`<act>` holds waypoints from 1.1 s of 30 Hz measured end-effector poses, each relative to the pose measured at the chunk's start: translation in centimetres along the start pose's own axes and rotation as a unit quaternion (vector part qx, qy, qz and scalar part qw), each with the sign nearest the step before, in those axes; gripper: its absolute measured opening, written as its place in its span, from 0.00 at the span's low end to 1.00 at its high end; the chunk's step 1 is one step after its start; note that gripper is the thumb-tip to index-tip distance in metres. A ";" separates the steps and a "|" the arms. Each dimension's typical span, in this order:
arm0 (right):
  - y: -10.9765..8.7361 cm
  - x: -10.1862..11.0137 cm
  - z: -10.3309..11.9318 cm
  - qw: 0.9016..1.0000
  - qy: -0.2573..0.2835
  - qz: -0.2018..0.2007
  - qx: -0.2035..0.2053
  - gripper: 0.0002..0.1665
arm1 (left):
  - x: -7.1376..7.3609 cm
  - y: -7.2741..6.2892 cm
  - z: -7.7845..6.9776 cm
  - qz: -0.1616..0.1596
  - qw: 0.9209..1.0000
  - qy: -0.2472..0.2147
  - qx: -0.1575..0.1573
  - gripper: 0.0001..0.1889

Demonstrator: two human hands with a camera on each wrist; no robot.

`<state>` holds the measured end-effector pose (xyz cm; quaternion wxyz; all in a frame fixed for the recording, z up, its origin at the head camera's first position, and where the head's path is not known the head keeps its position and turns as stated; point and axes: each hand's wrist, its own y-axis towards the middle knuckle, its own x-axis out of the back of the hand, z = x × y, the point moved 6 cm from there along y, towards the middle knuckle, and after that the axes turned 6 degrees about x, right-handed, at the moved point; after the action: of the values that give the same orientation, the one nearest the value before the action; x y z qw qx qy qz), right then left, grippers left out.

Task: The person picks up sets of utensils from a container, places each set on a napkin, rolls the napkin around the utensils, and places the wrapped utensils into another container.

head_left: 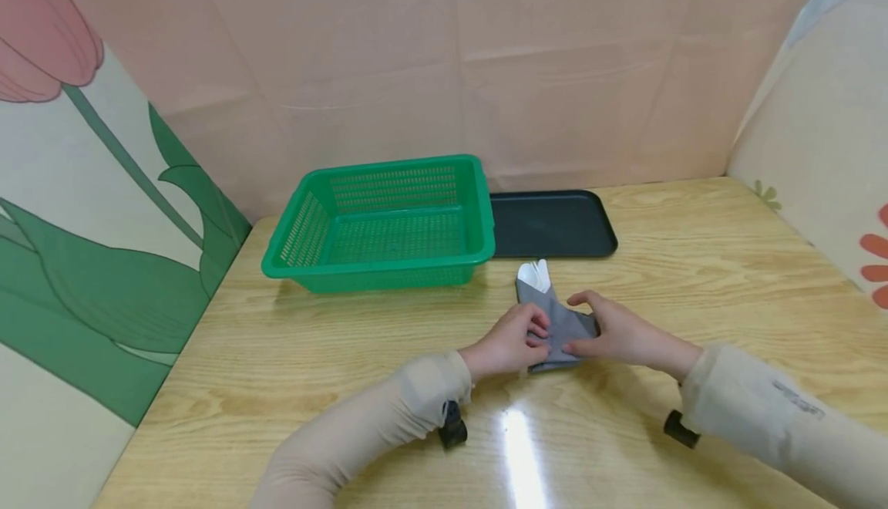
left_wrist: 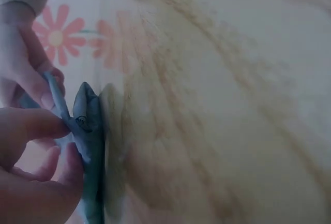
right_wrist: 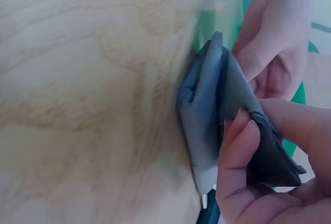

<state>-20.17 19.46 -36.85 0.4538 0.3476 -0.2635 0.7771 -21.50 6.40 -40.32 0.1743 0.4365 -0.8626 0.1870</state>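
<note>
A grey cloth napkin point(head_left: 560, 330) lies folded on the wooden table, with white cutlery point(head_left: 534, 274), one piece spoon-shaped, sticking out of its far end. On its left side, my left hand point(head_left: 513, 341) has its fingers curled and its fingertips pinching the cloth. From the right, my right hand point(head_left: 617, 332) pinches a raised flap between thumb and fingers. The right wrist view shows that flap of the napkin point(right_wrist: 238, 94) standing up, with layered folds beside it. Close by in the left wrist view, both hands hold the napkin point(left_wrist: 90, 146) near its folded edge.
A green plastic basket point(head_left: 388, 268) with mesh sides stands at the back left of the table point(head_left: 333, 355). Beside it lies a black tray point(head_left: 551, 224), its left end hidden by the basket. A pinkish sheet point(head_left: 388, 54) hangs behind.
</note>
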 end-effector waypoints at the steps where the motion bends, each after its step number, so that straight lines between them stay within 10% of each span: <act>1: 0.0 -0.1 -0.1 1.000 0.001 0.004 -0.003 0.41 | 0.0 -0.1 -0.2 0.002 1.000 0.021 -0.007 0.15; 5: -0.1 -0.4 -0.5 1.000 -0.003 0.012 -0.011 0.40 | 0.1 -0.5 -0.9 -0.008 0.985 0.166 -0.038 0.19; 10: 0.0 -0.6 -1.3 1.000 -0.009 0.019 -0.015 0.37 | -0.2 -1.1 -1.7 -0.018 0.933 0.355 -0.056 0.22; 14: -0.1 -0.8 -2.0 0.999 0.014 0.036 -0.031 0.34 | -0.7 -1.1 -1.8 -0.010 0.911 0.411 -0.044 0.21; 24: 0.3 -0.9 -2.7 0.998 -0.003 0.053 0.017 0.09 | -0.9 -1.1 -1.5 0.024 0.903 0.429 -0.031 0.26; 33: 0.3 -0.9 -3.6 0.998 -0.004 0.057 0.006 0.11 | -0.8 -1.1 -1.4 0.062 0.892 0.447 -0.010 0.25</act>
<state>-21.26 21.50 -39.80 0.4062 0.3376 -0.2801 0.8016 -19.91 7.02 -39.28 0.5337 0.2511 -0.7206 0.3645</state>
